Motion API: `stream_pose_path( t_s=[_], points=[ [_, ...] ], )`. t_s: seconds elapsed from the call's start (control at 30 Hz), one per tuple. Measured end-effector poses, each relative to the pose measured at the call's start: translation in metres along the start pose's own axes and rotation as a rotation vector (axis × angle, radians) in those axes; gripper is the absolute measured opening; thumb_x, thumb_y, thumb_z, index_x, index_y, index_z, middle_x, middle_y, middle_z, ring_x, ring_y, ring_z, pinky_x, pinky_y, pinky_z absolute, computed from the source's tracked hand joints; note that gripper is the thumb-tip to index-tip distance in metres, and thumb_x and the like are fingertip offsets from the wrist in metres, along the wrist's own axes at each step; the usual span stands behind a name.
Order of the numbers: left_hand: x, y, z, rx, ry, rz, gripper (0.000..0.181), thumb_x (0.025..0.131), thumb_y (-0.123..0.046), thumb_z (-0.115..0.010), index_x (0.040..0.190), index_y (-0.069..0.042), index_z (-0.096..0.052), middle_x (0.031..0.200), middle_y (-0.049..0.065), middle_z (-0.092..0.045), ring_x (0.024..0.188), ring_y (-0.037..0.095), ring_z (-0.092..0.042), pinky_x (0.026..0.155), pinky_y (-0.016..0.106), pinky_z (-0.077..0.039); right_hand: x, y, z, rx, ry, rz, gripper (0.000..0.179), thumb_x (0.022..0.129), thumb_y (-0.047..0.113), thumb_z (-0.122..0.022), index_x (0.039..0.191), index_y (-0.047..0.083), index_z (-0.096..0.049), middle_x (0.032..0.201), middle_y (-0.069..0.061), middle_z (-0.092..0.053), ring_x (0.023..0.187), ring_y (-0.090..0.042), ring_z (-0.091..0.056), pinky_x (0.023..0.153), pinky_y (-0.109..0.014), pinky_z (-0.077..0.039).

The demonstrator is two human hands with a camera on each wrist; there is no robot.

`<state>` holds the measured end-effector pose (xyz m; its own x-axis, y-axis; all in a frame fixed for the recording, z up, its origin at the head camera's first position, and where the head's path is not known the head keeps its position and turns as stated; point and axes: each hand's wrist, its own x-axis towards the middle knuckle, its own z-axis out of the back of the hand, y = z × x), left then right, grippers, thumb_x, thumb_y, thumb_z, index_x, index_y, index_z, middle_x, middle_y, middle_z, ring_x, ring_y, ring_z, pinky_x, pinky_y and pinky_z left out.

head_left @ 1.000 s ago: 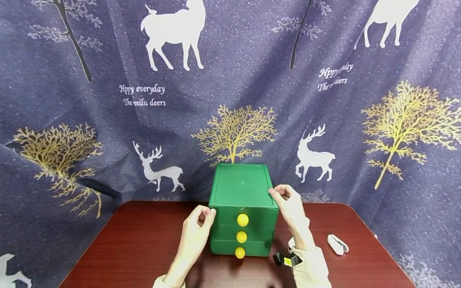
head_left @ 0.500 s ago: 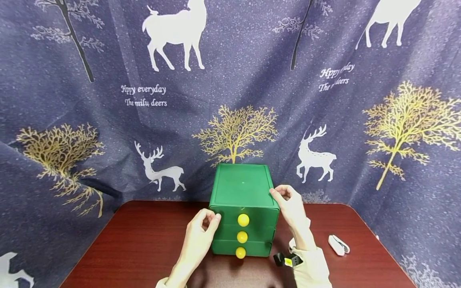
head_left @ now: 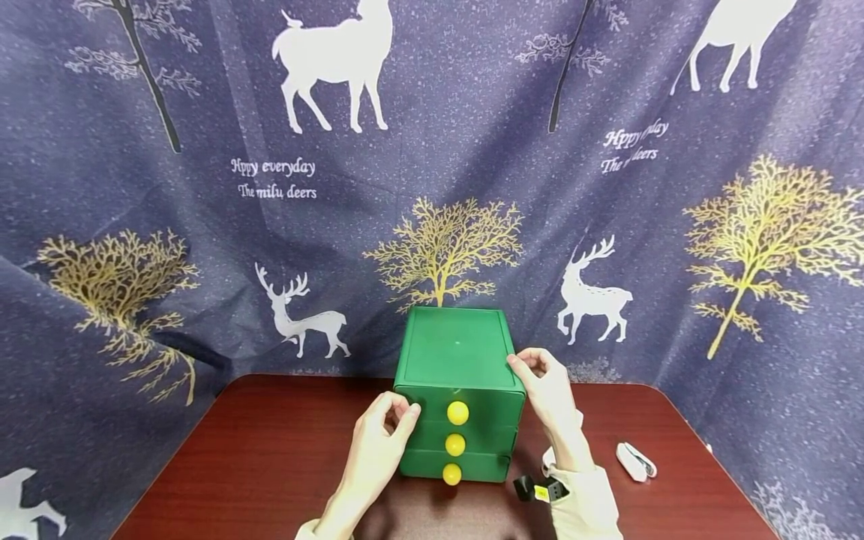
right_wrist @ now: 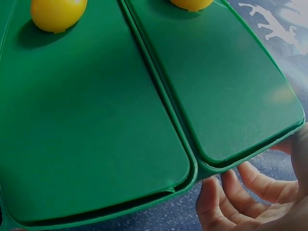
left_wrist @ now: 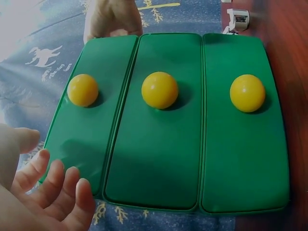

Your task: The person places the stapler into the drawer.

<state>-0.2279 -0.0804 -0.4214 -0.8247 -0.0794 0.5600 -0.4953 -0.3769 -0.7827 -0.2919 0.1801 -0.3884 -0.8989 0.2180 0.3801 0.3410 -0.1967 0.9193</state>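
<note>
A green three-drawer cabinet (head_left: 459, 346) stands on the table, its drawers flush in front, each with a round yellow knob (head_left: 457, 412). My left hand (head_left: 378, 444) is at the top drawer's front, near the left upper corner. In the left wrist view its relaxed, spread fingers (left_wrist: 54, 175) overlap that drawer and hold nothing. My right hand (head_left: 548, 390) holds the cabinet's upper right edge, thumb at the top and the other fingers bent against the side. The right wrist view shows those fingers (right_wrist: 240, 190) beside the wall.
A small white stapler-like object (head_left: 636, 461) lies right of the cabinet on the reddish-brown table (head_left: 270, 450). Behind hangs a blue cloth (head_left: 432, 135) printed with deer and trees. A black camera device (head_left: 540, 489) sits at the right wrist.
My left hand has slid rightward and slightly down, from the cabinet's left front edge onto the top drawer's front. The right hand keeps its place on the cabinet, and the drawers have not moved.
</note>
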Motion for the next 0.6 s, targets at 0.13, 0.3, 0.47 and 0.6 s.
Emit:
stream_pose_path(
  t_s=[0.13, 0.3, 0.47, 0.6],
  points=[
    [-0.0008, 0.0009, -0.0018, 0.025, -0.007, -0.032, 0.017, 0.092, -0.033, -0.069, 0.082, -0.028, -0.056, 0.076, -0.013, -0.051, 0.064, 0.007, -0.053, 0.054, 0.022, -0.043, -0.0002, -0.0001, -0.0002, -0.001, -0.005, 0.001, 0.022, 0.089, 0.016, -0.073, 0.100, 0.000, -0.063, 0.086, -0.007, -0.057, 0.076, -0.012, -0.053, 0.068, -0.019, -0.044],
    [-0.0011, 0.0001, -0.0026, 0.048, -0.035, -0.064, 0.017, 0.091, -0.030, -0.071, 0.083, -0.027, -0.057, 0.076, -0.015, -0.050, 0.064, 0.006, -0.052, 0.054, 0.022, -0.042, -0.0009, 0.0003, -0.0003, -0.010, -0.007, 0.012, 0.023, 0.089, 0.017, -0.072, 0.100, -0.001, -0.062, 0.085, -0.004, -0.057, 0.075, -0.011, -0.053, 0.068, -0.019, -0.043],
    [0.0001, -0.0008, -0.0007, 0.041, -0.083, -0.076, 0.017, 0.090, -0.025, -0.073, 0.084, -0.025, -0.057, 0.077, -0.015, -0.051, 0.064, 0.007, -0.052, 0.054, 0.022, -0.041, -0.0017, 0.0013, 0.0001, -0.008, 0.003, 0.002, 0.024, 0.090, 0.018, -0.072, 0.101, -0.001, -0.062, 0.085, -0.005, -0.057, 0.076, -0.012, -0.053, 0.068, -0.019, -0.043],
    [0.0026, -0.0014, 0.0021, 0.033, -0.098, -0.072, 0.016, 0.090, -0.022, -0.073, 0.085, -0.024, -0.058, 0.077, -0.014, -0.051, 0.064, 0.008, -0.053, 0.055, 0.022, -0.041, -0.0016, 0.0002, 0.0009, -0.004, 0.004, 0.000, 0.022, 0.090, 0.017, -0.072, 0.101, 0.000, -0.063, 0.085, -0.006, -0.058, 0.076, -0.012, -0.053, 0.067, -0.020, -0.043]
  ],
)
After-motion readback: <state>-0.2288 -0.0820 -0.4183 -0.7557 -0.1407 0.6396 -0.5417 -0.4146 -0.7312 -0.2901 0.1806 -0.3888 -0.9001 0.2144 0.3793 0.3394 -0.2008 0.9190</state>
